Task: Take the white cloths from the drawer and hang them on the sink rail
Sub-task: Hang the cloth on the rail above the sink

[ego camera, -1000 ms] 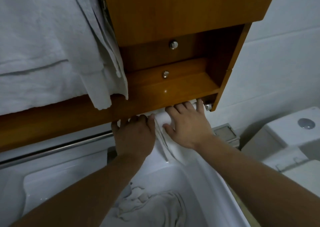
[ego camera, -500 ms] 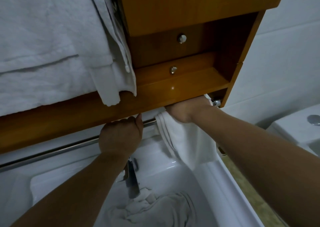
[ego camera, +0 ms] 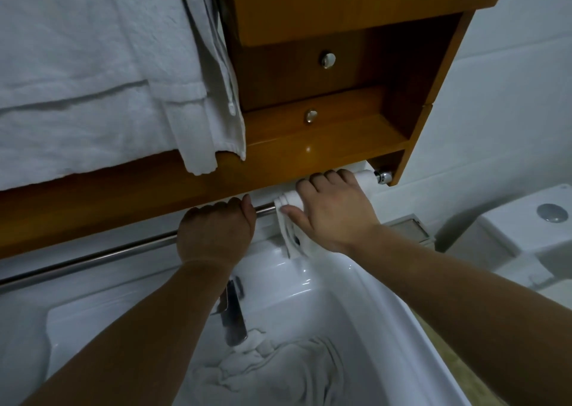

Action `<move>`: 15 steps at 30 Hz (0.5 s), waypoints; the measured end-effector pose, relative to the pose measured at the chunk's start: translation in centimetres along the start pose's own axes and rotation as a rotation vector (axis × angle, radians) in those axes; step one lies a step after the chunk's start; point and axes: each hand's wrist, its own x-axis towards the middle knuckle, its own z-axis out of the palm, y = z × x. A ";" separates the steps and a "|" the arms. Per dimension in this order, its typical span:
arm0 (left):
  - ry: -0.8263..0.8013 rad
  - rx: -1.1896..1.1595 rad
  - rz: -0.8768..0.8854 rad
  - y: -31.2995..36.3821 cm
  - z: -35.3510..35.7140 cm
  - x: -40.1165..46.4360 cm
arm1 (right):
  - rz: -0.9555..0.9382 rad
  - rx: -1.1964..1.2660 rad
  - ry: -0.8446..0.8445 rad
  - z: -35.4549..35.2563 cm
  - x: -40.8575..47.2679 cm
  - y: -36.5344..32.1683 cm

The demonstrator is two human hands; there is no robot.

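Note:
A folded white cloth hangs over the right end of the steel sink rail, just under the wooden shelf. My right hand lies on top of it, fingers curled over the fold on the rail and thumb spread along the cloth's left edge. My left hand is a fist closed around the rail just left of the cloth. Another white cloth lies crumpled in the sink basin below. Two drawer fronts with metal knobs sit shut in the cabinet above.
Large white towels hang at the upper left, over the wooden cabinet. A chrome tap stands behind my left forearm. A white toilet cistern is at the right, with a tiled wall behind it.
My right hand came out from under the shelf and now rests flat over the cloth with the thumb spread. The cloth hangs shorter and more bunched. My left hand stays on the rail.

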 end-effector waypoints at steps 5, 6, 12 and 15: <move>0.012 0.004 0.003 0.1 0.0 0.0 | -0.030 0.057 -0.098 -1.4 1.8 -0.2; 0.015 0.002 0.001 0.1 -0.1 0.0 | -0.029 0.094 -0.131 -1.5 2.2 -0.1; 0.006 -0.002 -0.016 0.2 -0.2 0.1 | 0.034 0.203 -0.109 -1.7 3.0 -0.4; -0.042 0.005 -0.023 0.2 -0.5 0.2 | 0.048 0.105 -0.055 -1.8 1.6 -0.5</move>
